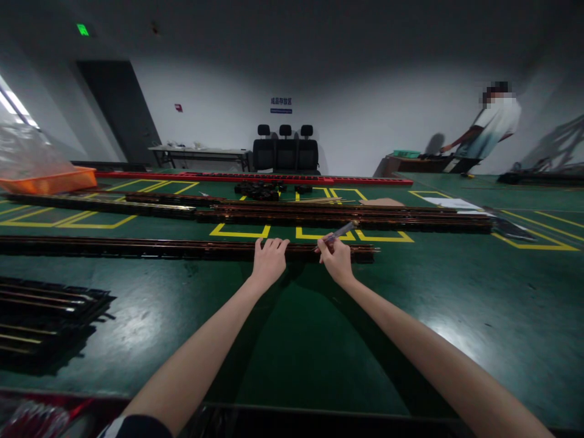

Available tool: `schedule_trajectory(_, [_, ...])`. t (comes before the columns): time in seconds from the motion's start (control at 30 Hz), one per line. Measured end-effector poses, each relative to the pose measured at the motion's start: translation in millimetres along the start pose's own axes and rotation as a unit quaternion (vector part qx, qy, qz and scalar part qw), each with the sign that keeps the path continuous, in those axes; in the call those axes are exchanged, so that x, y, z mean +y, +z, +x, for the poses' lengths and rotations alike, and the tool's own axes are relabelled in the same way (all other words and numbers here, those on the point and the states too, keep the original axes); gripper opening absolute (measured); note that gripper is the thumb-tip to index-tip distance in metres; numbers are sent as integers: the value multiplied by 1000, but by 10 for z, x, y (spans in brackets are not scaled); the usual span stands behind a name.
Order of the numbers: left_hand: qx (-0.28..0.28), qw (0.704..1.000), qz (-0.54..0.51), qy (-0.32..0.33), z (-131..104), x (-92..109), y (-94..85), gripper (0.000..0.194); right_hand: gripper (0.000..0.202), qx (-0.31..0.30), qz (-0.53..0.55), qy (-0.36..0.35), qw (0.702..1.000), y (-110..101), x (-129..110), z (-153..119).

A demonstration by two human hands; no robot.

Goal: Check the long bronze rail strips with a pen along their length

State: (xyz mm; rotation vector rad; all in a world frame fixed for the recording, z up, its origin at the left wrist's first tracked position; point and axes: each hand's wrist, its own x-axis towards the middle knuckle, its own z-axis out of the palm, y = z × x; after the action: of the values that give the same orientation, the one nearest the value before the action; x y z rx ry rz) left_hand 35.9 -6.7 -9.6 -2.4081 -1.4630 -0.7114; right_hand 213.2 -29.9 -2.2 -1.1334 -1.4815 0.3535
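A long black rail with copper-coloured strips (159,247) lies crosswise on the green table in front of me. My left hand (270,260) rests over this rail, fingers bent across its top and gripping it. To the right, near the rail's end, my right hand (335,258) is closed round a pen-shaped tool with a clear purplish barrel (343,230). Its thick end points up and right, while the thin end slants down toward the rail. Whether that tip touches the rail I cannot tell.
Behind lie more bundled rails (342,216), small black parts (258,190) and a red rail (237,177). Shorter black rails (45,316) are stacked at near left. An orange tray (50,181) holds plastic bags. Papers (449,203) lie at right; a person (488,131) stands farther back.
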Motion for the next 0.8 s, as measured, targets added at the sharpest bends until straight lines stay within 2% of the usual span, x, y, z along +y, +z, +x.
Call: schedule_trajectory(0.8, [5, 999, 23, -23, -1, 42, -17, 43, 41, 23, -3, -14, 1000, -9, 34, -6])
